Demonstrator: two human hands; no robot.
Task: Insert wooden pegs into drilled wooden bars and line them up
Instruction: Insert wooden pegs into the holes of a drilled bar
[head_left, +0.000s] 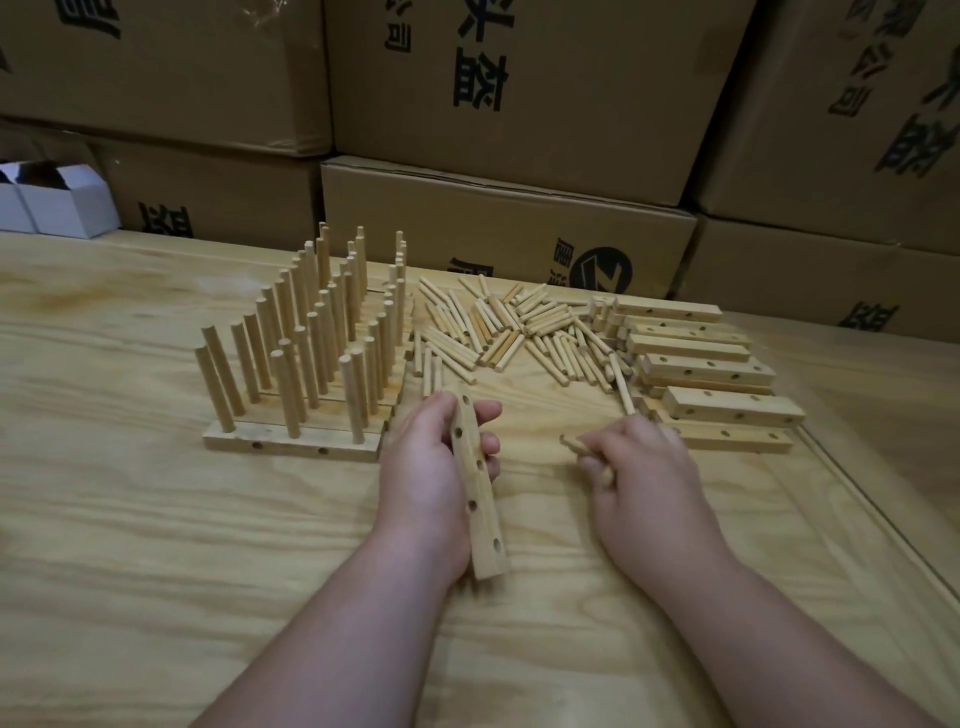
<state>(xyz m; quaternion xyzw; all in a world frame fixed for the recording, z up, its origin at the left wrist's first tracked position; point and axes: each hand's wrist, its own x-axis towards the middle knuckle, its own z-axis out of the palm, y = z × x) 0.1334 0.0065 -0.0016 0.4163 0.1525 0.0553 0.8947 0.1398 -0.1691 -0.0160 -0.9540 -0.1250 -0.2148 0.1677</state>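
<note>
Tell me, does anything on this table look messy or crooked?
Mostly the loose pegs: they lie scattered every way mid-table. In the finished bars at the left, several upright pegs lean unevenly, not parallel.

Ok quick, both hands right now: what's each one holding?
Left hand: grips a drilled wooden bar, its holes empty.
Right hand: fingers curled round wooden pegs.

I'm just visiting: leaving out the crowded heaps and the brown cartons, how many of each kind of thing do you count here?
Hands: 2, left hand and right hand
Drilled bar, gripped by the left hand: 1
White boxes: 2
Total: 5
Pegs and stacked bars: too crowded to count.
</note>
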